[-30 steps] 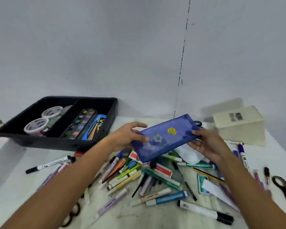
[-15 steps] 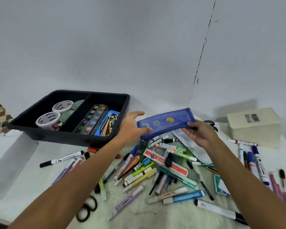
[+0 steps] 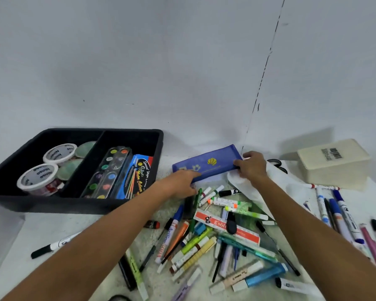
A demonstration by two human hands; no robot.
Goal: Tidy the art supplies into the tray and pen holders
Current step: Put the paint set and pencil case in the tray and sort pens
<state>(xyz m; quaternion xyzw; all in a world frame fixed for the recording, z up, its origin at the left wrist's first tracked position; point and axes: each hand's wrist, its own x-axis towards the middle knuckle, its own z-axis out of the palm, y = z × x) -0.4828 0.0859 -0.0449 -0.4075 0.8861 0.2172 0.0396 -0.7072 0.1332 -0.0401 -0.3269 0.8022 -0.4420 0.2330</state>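
Pouch: blue mesh pencil pouch (image 3: 206,165), yellow shell print on top, down low at back of table (image 3: 59,227), just right of tray, long side running left-right. Touching the tabletop or a hair above it, can't tell.
L hand: left hand (image 3: 180,181) on pouch's left end, fingers laid over near edge, gripping it.
R hand: right hand (image 3: 253,166) at pouch's right end, thumb on top, fingers curled under, pinching it.
Tray: black tray (image 3: 159,146), back left, two compartments w/ divider.
Tray L side: two white-lidded tubs (image 3: 49,166) plus greenish round pieces behind.
Tray R side: watercolour palette (image 3: 109,170) lying lengthwise, blue colour-pencil pack (image 3: 139,174) just beside it, right.
Pile: markers and pens (image 3: 215,242) heaped mid-table, near side of the pouch, crossing every which way; red-white g'soft box (image 3: 226,228) in the middle of it.
Far R: blue-capped markers (image 3: 339,211) in a loose row, pinkish pens beyond at edge.
Box: cream box (image 3: 334,161), barcode label up, back right corner.
Under R hand: white cloth-ish thing (image 3: 248,187), just beside pouch's right end, can't tell what.
Near L: black-capped marker (image 3: 52,247) alone, well apart from the pile.
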